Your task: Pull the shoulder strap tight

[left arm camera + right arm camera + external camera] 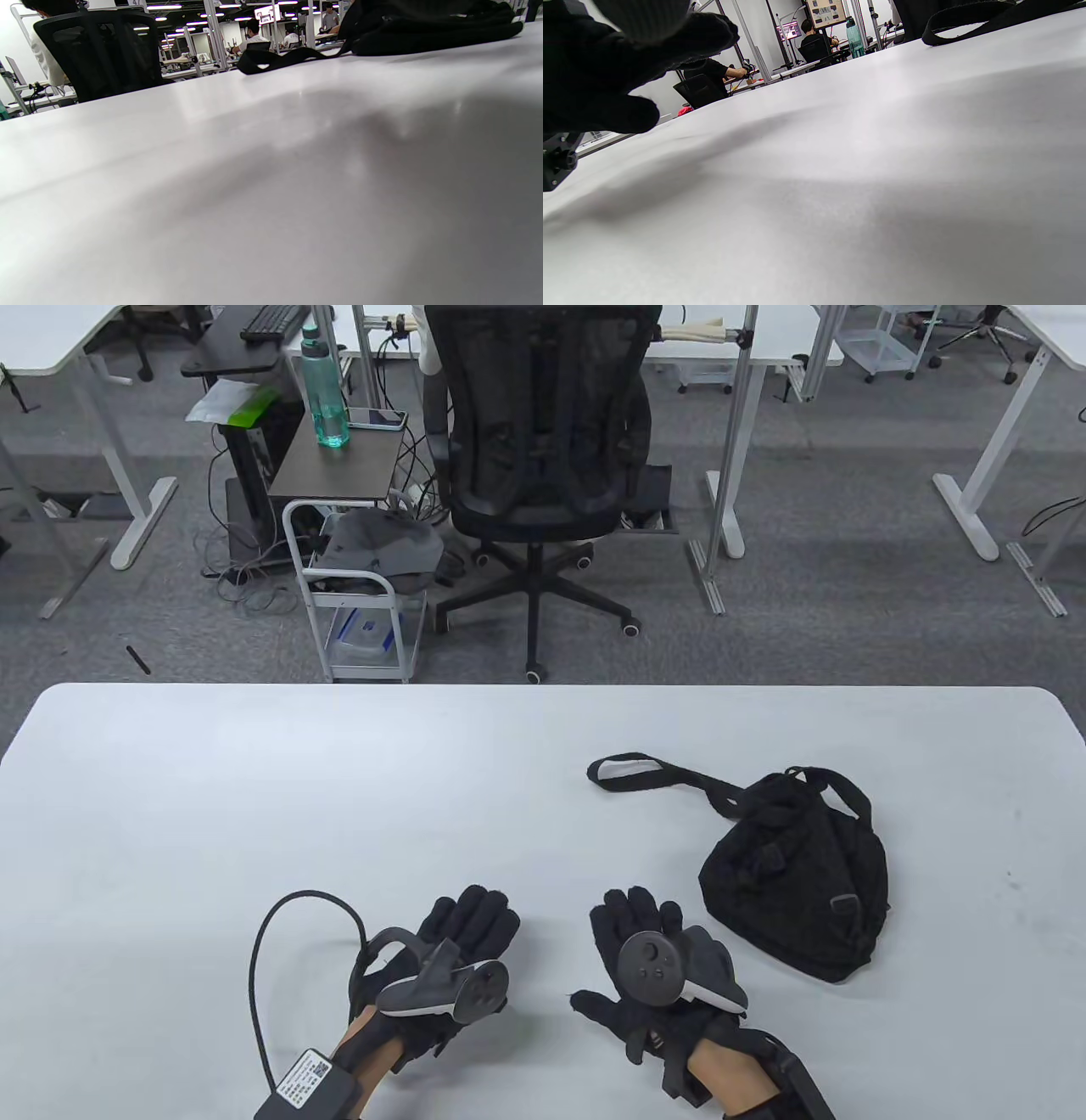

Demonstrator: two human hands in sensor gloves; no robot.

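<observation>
A small black bag [797, 874] lies on the white table [254, 797] at the right. Its shoulder strap [653, 776] runs out to the left and ends in a flat loop. The bag [424, 25] and strap [275, 61] also show far off in the left wrist view, and the strap loop [967, 25] in the right wrist view. My left hand [462, 942] rests flat on the table, fingers spread, holding nothing. My right hand [636, 950] rests flat just left of the bag, apart from it, holding nothing. Its fingers [628, 51] show at the top left of the right wrist view.
A black office chair [543, 466] stands beyond the table's far edge. A cart [356, 594] and a side table with a green bottle [327, 386] stand behind on the left. A black cable [280, 942] loops from my left wrist.
</observation>
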